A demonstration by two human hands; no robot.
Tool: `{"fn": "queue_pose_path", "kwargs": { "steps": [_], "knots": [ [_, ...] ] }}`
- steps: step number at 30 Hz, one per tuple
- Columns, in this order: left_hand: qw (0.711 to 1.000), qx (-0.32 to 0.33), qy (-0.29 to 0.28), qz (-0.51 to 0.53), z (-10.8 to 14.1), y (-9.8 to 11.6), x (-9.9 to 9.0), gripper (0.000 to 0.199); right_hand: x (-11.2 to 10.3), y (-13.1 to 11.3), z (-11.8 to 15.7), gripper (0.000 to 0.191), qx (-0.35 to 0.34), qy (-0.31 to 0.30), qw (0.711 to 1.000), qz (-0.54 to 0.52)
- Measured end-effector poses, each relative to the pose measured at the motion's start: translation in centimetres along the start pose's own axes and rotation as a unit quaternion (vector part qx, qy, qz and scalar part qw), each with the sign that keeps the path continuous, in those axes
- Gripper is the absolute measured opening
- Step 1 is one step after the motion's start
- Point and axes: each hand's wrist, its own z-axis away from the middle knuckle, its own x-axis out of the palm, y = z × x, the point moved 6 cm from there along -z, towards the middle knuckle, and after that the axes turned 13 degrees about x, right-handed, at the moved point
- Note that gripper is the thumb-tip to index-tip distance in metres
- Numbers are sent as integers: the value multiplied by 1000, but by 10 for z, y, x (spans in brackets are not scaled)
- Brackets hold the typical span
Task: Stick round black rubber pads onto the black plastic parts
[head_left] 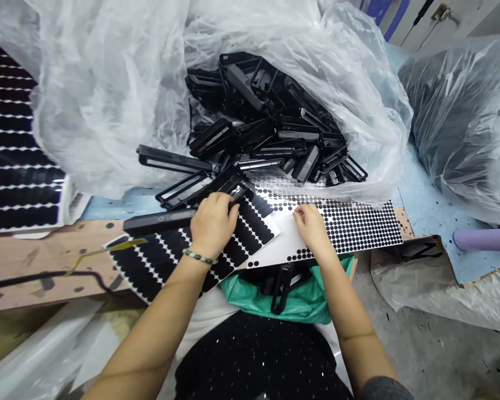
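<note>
My left hand (215, 222), with a beaded bracelet at the wrist, has its fingers closed round the end of a long black plastic part (160, 221). Under it lies a sheet with rows of black strips (144, 264). My right hand (310, 225) is over a white sheet of small black dots (362, 225), thumb and fingertips pinched together at a bare white patch. Whatever is between those fingertips is too small to make out. Behind both hands, a heap of black plastic parts (270, 130) spills from a clear plastic bag (362, 72).
A green sack (250, 300) with black parts hangs below the table edge (16, 286). More black-strip sheets (19, 161) lie at the left. On the right are a filled clear bag (462, 122) and a purple cylinder (483, 239). A black cable (37, 279) crosses the left edge.
</note>
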Motion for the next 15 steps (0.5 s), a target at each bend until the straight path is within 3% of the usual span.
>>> {"fn": "queue_pose_path", "kwargs": {
  "steps": [3,6,9,11,13,15],
  "knots": [
    [989,15,114,97,2,3,-16,16,14,-5,-14,9,17,20,999,47],
    [936,-52,162,308,8,7,-21,20,18,-8,-21,9,20,21,999,25],
    [825,-154,102,534,16,18,-1,25,13,-10,-19,12,13,7,997,-73],
    [759,-195,50,619,21,29,13,28,11,-12,-12,9,17,-24,981,-194],
    [720,-216,25,658,27,37,23,29,13,-18,-1,11,28,-88,943,-321],
    [699,-221,25,680,32,42,29,30,17,-29,11,18,31,-153,901,-405]
  ]
}}
